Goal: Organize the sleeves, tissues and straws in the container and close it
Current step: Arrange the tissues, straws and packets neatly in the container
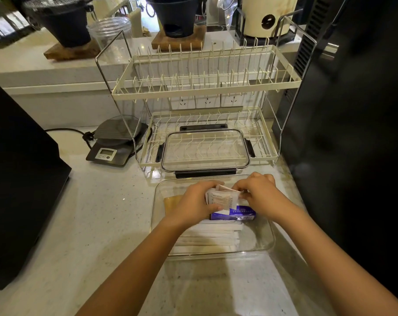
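At lower centre of the frame I have my left hand (pixel 194 202) and right hand (pixel 259 192) both pinched around a small stack of tissue packets (pixel 221 198) over the open clear container (pixel 267 238), above the wrapped straws (pixel 210 236).

This looks like the work counter of a café or drinks bar; a pale speckled counter (pixel 97 215) carries a two-tier cream dish rack (pixel 205 87) in front of a row of wall sockets (pixel 207 101); a small digital scale (pixel 111 151) sits beside it; on the raised ledge behind stand black drippers on wooden blocks (pixel 177 39), a clear jar (pixel 111 35) and a cream appliance (pixel 265 15); dark machines flank both sides.
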